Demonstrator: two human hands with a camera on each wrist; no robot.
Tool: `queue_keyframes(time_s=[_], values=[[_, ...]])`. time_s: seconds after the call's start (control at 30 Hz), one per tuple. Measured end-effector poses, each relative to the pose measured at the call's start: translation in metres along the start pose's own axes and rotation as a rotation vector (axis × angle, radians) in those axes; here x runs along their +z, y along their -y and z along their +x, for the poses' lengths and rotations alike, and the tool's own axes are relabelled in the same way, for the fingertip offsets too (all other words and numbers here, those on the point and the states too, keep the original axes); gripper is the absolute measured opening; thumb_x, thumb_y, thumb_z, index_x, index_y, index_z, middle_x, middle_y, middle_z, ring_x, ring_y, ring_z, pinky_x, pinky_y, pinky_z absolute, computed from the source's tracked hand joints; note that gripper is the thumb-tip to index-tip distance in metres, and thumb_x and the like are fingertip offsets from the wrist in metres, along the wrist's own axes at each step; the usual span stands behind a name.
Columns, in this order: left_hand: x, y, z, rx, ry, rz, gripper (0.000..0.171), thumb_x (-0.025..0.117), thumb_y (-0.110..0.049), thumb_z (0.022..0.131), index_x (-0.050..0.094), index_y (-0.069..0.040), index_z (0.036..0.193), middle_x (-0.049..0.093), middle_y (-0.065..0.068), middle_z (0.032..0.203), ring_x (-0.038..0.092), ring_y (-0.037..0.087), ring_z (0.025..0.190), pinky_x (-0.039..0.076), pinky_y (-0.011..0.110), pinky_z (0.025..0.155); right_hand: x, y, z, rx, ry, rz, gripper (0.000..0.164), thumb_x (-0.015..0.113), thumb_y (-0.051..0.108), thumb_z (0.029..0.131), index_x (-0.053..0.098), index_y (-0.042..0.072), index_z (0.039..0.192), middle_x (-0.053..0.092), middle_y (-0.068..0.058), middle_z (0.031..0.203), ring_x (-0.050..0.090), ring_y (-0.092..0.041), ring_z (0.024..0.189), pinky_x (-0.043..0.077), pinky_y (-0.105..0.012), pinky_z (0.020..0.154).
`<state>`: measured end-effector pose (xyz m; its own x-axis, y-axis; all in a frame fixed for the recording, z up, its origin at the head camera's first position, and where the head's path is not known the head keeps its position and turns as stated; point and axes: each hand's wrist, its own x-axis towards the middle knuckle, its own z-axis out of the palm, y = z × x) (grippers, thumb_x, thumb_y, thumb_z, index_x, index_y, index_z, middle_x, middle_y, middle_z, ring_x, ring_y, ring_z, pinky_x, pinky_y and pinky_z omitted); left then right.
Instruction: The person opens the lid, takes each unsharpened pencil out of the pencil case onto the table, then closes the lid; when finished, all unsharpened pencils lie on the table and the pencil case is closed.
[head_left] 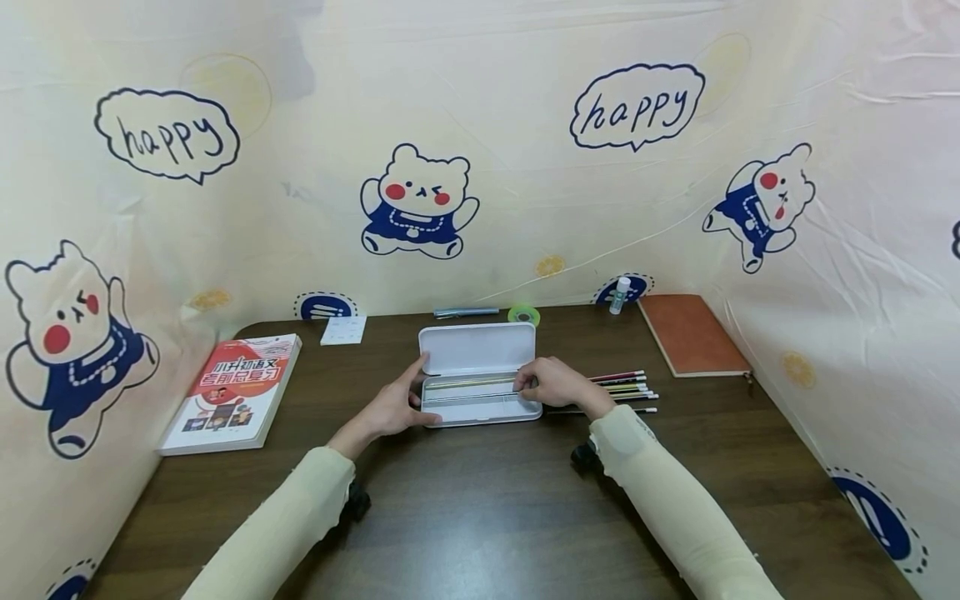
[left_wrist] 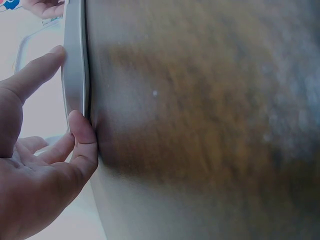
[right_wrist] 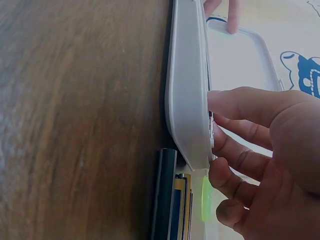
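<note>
A white pencil case (head_left: 480, 410) lies on the table with its lid (head_left: 477, 348) raised at the back. My left hand (head_left: 395, 402) holds the case's left end, thumb at the front corner and a finger up by the lid. Long thin items, one like a clear ruler (head_left: 468, 397), lie inside the tray. My right hand (head_left: 553, 383) reaches over the right end with fingers bent inside. In the right wrist view its fingertips pinch a clear marked strip (right_wrist: 211, 132), apparently the ruler, at the rim; most of it is hidden.
Several pencils (head_left: 626, 388) lie right of the case, partly behind my right wrist. A book (head_left: 232, 392) is at the left, a white card (head_left: 343, 330), a pen (head_left: 465, 312), green tape (head_left: 524, 314) and a glue stick (head_left: 619, 296) at the back, a brown notebook (head_left: 692, 335) at the right.
</note>
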<state>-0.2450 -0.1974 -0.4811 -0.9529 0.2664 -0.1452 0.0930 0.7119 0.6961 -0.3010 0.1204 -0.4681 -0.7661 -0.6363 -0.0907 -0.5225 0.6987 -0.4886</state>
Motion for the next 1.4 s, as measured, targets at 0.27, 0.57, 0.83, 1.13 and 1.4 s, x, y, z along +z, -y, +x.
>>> queue_keyframes(time_s=[0.27, 0.57, 0.83, 1.13, 1.4], values=[[0.001, 0.001, 0.000, -0.005, 0.010, -0.007, 0.113, 0.086, -0.028, 0.079, 0.009, -0.024, 0.162, 0.049, 0.016, 0.148, 0.055, 0.021, 0.097, 0.045, 0.030, 0.077, -0.001, 0.000, -0.003, 0.010, -0.020, 0.024, 0.008, 0.069, 0.011, 0.091, 0.075, 0.016, 0.094, 0.069, 0.006, 0.085, 0.056, -0.008, 0.079, 0.048, -0.026, 0.075], [0.001, 0.002, 0.000, -0.011, 0.015, -0.003, 0.114, 0.086, -0.029, 0.079, 0.007, -0.025, 0.162, 0.049, 0.017, 0.149, 0.055, 0.022, 0.098, 0.046, 0.031, 0.079, -0.014, -0.010, -0.017, -0.007, -0.084, 0.054, 0.006, 0.069, 0.013, 0.092, 0.075, 0.016, 0.093, 0.068, 0.005, 0.084, 0.055, -0.009, 0.076, 0.047, -0.026, 0.071], [0.001, 0.002, 0.000, -0.014, 0.013, -0.006, 0.114, 0.086, -0.029, 0.079, 0.008, -0.025, 0.162, 0.049, 0.016, 0.149, 0.055, 0.022, 0.099, 0.046, 0.031, 0.079, -0.028, -0.025, -0.040, 0.027, -0.109, 0.080, 0.005, 0.071, 0.017, 0.092, 0.075, 0.016, 0.094, 0.068, 0.006, 0.083, 0.056, -0.012, 0.077, 0.047, -0.029, 0.070], [0.000, 0.003, 0.001, 0.006, 0.008, 0.002, 0.113, 0.086, -0.029, 0.079, 0.008, -0.023, 0.162, 0.049, 0.017, 0.149, 0.057, 0.021, 0.098, 0.047, 0.031, 0.079, -0.043, -0.049, -0.077, 0.096, -0.152, 0.112, 0.008, 0.070, 0.015, 0.093, 0.075, 0.012, 0.098, 0.072, 0.003, 0.090, 0.058, -0.014, 0.079, 0.048, -0.032, 0.075], [-0.001, 0.003, 0.000, 0.021, 0.008, 0.001, 0.113, 0.085, -0.029, 0.080, 0.008, -0.022, 0.162, 0.048, 0.017, 0.149, 0.056, 0.021, 0.097, 0.046, 0.031, 0.078, -0.055, -0.074, -0.113, 0.128, -0.168, 0.128, 0.010, 0.070, 0.013, 0.092, 0.075, 0.009, 0.099, 0.073, 0.001, 0.091, 0.056, -0.014, 0.079, 0.047, -0.029, 0.071]])
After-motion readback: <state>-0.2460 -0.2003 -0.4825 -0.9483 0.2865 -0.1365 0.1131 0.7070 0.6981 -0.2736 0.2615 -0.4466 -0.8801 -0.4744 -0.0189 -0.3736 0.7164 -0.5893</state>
